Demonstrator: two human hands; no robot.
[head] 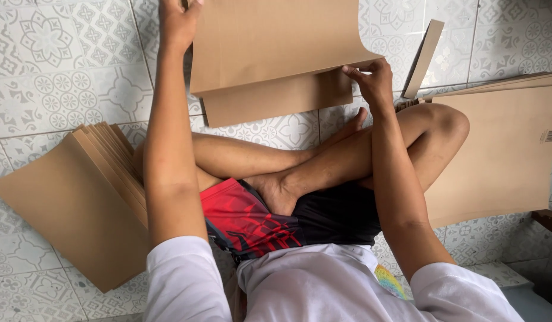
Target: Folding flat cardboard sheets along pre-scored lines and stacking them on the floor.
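I sit cross-legged on a patterned tile floor and hold a brown cardboard sheet [270, 45] up in front of me. My left hand [176, 21] grips its far left edge near the top of the view. My right hand [371, 80] pinches the sheet's lower right corner, where a folded flap [276, 98] hangs below the main panel. Both hands are closed on the cardboard, and the sheet's upper part runs out of view.
A fanned stack of flat brown cardboard sheets [79, 203] lies on the floor at my left. Another stack of large sheets [502, 155] lies at my right. A narrow cardboard strip [424, 56] stands tilted beyond my right knee. A dark wooden edge [547, 219] shows far right.
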